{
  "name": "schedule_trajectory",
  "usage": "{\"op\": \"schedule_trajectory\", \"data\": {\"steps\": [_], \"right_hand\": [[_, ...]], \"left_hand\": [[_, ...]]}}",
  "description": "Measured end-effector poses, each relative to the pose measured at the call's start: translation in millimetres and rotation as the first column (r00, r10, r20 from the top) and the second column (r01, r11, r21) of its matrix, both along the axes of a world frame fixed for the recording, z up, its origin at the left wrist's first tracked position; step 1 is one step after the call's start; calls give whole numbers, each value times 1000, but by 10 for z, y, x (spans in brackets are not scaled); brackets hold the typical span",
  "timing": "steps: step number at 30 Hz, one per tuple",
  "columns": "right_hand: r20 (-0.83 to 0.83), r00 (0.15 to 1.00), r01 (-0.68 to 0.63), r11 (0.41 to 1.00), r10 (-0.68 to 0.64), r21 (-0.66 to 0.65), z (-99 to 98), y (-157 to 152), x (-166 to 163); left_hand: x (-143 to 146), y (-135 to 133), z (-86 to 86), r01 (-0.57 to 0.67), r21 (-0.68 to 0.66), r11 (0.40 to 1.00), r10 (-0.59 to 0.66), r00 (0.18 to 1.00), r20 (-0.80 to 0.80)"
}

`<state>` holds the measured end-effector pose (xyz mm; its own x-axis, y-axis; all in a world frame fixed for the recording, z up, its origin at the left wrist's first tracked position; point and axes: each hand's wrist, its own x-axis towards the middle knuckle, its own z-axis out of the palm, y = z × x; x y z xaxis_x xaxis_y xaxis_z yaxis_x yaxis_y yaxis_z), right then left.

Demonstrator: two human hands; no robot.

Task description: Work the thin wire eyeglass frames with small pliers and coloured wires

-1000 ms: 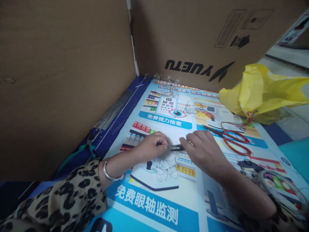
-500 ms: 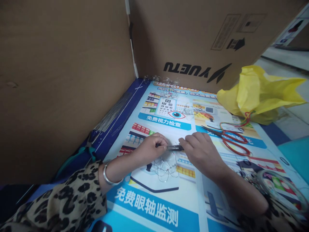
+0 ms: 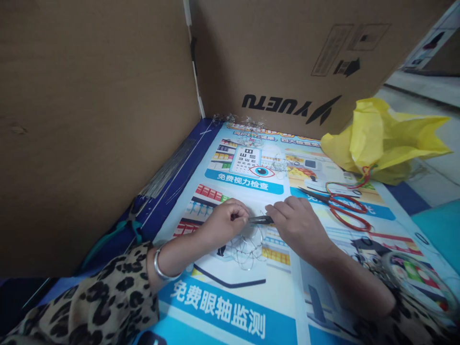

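My right hand [image 3: 300, 225] is closed around a pair of pliers [image 3: 261, 220], whose dark metal jaws point left. At the jaws' tip, the thumb and fingers of my left hand [image 3: 229, 221] are pinched together. They seem to hold part of a thin wire piece [image 3: 247, 249], but the pinched bit itself is hidden. This piece, bent into several loops, hangs or lies just below both hands over the printed sheet [image 3: 282, 302].
Right of my hands lie red-handled scissors [image 3: 348, 211], with a yellow bag [image 3: 377, 139] behind them. Teal-handled pliers [image 3: 131, 225] and straight wires [image 3: 167, 170] lie at left. More wire pieces [image 3: 280, 163] rest farther back. Cardboard walls [image 3: 287, 48] enclose the left and back.
Both hands stay nearly in place, with the pliers still at the left fingertips. The whole view has shifted slightly.
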<state>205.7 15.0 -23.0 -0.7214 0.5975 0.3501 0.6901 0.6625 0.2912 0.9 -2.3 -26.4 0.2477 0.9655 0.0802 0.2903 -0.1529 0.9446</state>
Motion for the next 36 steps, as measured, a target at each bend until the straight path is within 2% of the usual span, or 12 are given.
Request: {"op": "schedule_trajectory", "data": {"steps": [13, 15, 19, 21, 29, 36], "right_hand": [[-46, 999, -16, 1000, 16, -12, -29, 22, 29], [-98, 995, -6, 997, -1, -74, -56, 35, 37], [-195, 979, 8, 960, -65, -281, -112, 67, 72], [-216, 973, 2, 947, -75, -320, -124, 72, 88], [-214, 977, -25, 971, -27, -239, -117, 43, 59], [-169, 984, 5, 968, -49, -252, -118, 37, 33]], "left_hand": [[13, -11, 36, 2, -1, 1000, -2, 1000, 2], [14, -10, 37, 5, -3, 1000, -5, 1000, 1], [3, -6, 36, 0, -3, 1000, 0, 1000, -12], [-7, -3, 32, -6, 5, 1000, 6, 1000, -20], [-4, 3, 8, 10, 31, 999, -9, 1000, -30], [18, -12, 31, 5, 4, 1000, -5, 999, -33]]}}
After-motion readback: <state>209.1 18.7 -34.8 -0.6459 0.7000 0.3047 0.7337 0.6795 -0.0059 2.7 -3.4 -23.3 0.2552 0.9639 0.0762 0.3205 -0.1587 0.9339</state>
